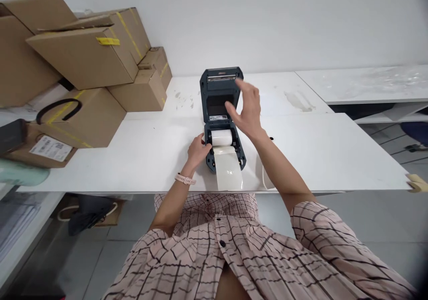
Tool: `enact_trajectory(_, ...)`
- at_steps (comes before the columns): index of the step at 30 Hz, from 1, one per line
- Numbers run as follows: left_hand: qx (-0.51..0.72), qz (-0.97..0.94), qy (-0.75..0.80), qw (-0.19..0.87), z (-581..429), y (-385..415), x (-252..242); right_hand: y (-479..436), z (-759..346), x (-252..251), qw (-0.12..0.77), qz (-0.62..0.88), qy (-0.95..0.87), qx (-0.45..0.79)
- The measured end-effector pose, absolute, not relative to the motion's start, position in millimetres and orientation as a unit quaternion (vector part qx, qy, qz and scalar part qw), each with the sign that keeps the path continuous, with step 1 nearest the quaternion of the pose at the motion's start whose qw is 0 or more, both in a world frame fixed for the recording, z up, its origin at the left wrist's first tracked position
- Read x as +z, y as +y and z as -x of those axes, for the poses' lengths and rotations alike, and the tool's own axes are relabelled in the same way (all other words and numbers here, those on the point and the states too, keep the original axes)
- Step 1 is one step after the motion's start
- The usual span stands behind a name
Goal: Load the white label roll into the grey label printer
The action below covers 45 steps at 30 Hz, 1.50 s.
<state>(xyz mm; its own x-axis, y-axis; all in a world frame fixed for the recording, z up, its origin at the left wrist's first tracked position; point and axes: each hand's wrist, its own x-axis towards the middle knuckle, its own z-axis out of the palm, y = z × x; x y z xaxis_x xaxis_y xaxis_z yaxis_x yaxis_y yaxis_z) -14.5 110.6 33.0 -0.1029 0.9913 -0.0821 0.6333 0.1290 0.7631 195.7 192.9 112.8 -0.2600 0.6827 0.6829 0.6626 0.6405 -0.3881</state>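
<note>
A dark label printer (243,161) sits on the white table with its lid (220,91) raised and tilted back. Inside its body lies a white label roll (221,137), and a label strip (229,173) runs from it over the front to the table edge. My left hand (198,150) rests at the printer's left side beside the roll, its thumb and fingers apart. My right hand (246,108) is spread in front of the lid's right side, and nothing shows in it. Whether its fingertips touch the lid is unclear.
Cardboard boxes (83,55) are stacked on the left. A black curved band (58,108) lies over one box. A pale cable (265,177) hangs near my right forearm. The white table (327,157) has its front edge close to my body.
</note>
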Motion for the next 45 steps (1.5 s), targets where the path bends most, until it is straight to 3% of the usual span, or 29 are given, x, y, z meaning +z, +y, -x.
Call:
enact_trajectory(6,0.187,-0.646,0.682,0.288,14,122,49,188,-183,76,0.105,0.374,-0.916,0.097)
enact_trajectory(10,0.161,-0.654,0.683,0.281,11,124,51,203,-161,55,0.016,0.427,-0.895,0.126)
enact_trajectory(15,0.170,-0.666,0.670,0.281,12,124,49,199,-172,75,0.060,0.373,-0.904,0.203)
enact_trajectory(19,0.178,-0.662,0.670,0.285,13,122,47,173,-228,121,0.158,0.253,-0.918,0.261)
enact_trajectory(22,0.192,-0.657,0.666,0.297,14,120,46,160,-275,138,0.245,0.287,-0.876,0.300)
enact_trajectory(28,0.210,-0.648,0.662,0.313,14,118,45,201,-321,81,0.390,0.436,-0.730,0.354)
enact_trajectory(35,0.210,-0.654,0.663,0.297,15,119,44,238,-314,13,0.371,0.494,-0.694,0.370)
enact_trajectory(41,0.211,-0.650,0.663,0.307,16,119,42,226,-332,22,0.313,0.496,-0.707,0.395)
enact_trajectory(45,0.204,-0.652,0.659,0.315,17,119,42,201,-383,30,0.366,0.492,-0.651,0.447)
